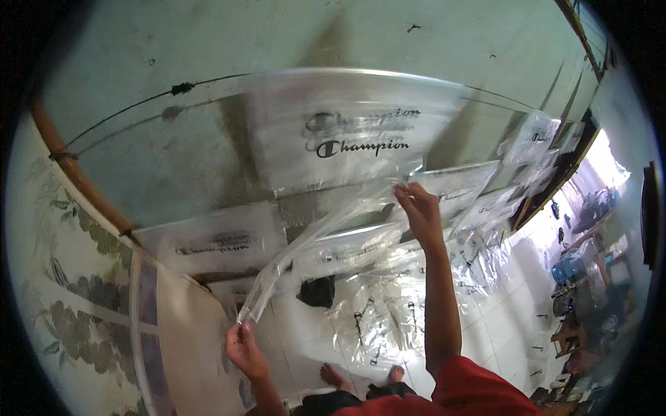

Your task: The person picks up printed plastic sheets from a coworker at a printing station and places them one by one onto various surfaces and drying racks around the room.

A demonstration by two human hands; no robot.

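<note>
A clear plastic bag (312, 232), folded into a long narrow strip, is stretched slantwise between my hands. My left hand (246, 352), low and near, pinches one end. Higher and to the right, my right hand (420, 213) grips the other end between thumb and fingers. Just beyond the strip, a clear bag with dark lettering (284, 139) hangs over a thin line (135, 111) along the wall; its print looks doubled, as if several bags overlap. Below it, similar printed bags hang at the left (208, 253), in the middle (350, 251) and at the right (454, 184).
More clear printed bags (388, 315) lie spread over the white tiled floor by my feet. A black object (317, 292) shows beneath the hanging bags. Wooden poles (76, 177) border the green wall. Household clutter (572, 298) lines the far right, including a blue container (569, 269).
</note>
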